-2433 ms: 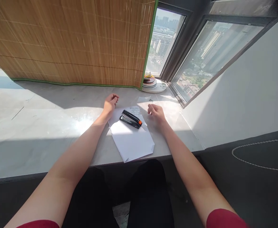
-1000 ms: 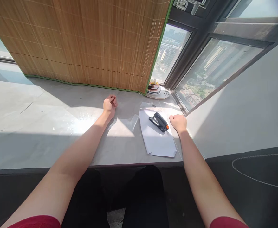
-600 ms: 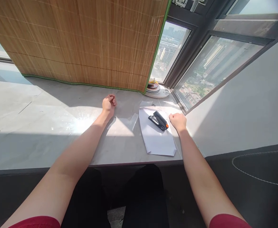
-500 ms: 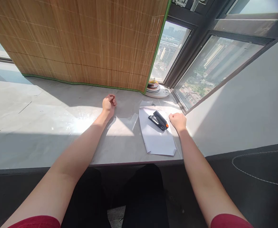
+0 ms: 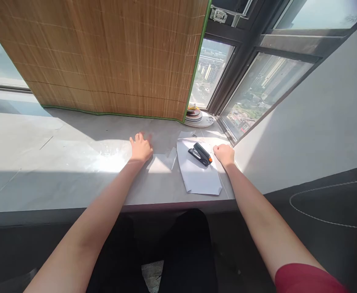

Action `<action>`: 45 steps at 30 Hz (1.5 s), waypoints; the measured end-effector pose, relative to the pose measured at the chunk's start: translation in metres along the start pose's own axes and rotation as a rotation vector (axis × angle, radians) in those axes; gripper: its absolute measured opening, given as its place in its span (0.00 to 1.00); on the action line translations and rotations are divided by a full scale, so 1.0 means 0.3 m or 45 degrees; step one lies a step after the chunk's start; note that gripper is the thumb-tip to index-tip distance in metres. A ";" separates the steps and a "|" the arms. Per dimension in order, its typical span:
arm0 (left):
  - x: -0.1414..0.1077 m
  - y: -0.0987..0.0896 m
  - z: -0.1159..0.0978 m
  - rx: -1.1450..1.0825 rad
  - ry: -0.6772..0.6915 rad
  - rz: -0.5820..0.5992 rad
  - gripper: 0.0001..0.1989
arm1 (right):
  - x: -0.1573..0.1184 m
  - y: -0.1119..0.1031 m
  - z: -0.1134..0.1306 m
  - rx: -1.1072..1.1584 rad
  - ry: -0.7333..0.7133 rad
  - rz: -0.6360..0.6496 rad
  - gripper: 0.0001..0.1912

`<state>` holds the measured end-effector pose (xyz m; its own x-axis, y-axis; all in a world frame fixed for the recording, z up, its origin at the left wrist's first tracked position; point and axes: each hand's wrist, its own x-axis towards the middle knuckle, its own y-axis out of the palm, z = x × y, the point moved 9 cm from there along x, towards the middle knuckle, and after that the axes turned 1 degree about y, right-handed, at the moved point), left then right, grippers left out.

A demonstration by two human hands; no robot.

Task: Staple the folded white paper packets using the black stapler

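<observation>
My left hand [image 5: 141, 149] is over the pale sill with its fingers spread and nothing in them; one fingertip is smeared by motion. To the right, my right hand [image 5: 224, 154] rests as a closed fist beside the paper, and no object shows in it. Between the two hands lie white paper sheets [image 5: 200, 181] with one lower corner bent. A black stapler [image 5: 200, 154] with an orange end sits on the paper, closest to my right hand. A clear plastic piece [image 5: 166, 160] lies between my left hand and the paper.
A small grey piece [image 5: 194, 136], perhaps staples, lies behind the stapler. Stacked plates [image 5: 196, 118] stand in the window corner. A bamboo blind [image 5: 111, 61] hangs over the back of the sill [image 5: 74, 187]. A white wall [image 5: 303, 122] bounds the right side.
My left hand has gone from curled fingers to spread fingers. My right fist stays beside the paper. The view has shifted slightly; the stapler and paper lie as before.
</observation>
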<state>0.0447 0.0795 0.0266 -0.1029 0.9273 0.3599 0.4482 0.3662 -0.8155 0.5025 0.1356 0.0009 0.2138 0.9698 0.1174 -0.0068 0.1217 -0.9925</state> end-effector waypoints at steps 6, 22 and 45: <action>-0.221 -0.338 0.511 0.393 -0.607 0.056 0.32 | 0.006 0.012 0.005 0.020 -0.030 0.021 0.28; -0.329 -0.440 0.646 0.378 -0.651 0.030 0.34 | -0.007 0.020 0.472 0.285 -0.875 0.175 0.34; -0.321 -0.443 0.702 0.326 -0.757 0.113 0.29 | -0.451 0.016 1.624 0.542 -1.054 0.312 0.47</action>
<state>-0.1919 -0.0421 0.0050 -0.5819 0.8125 0.0342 0.2591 0.2251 -0.9393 -0.0026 0.1079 -0.0039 -0.5969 0.8003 0.0561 -0.3481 -0.1954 -0.9168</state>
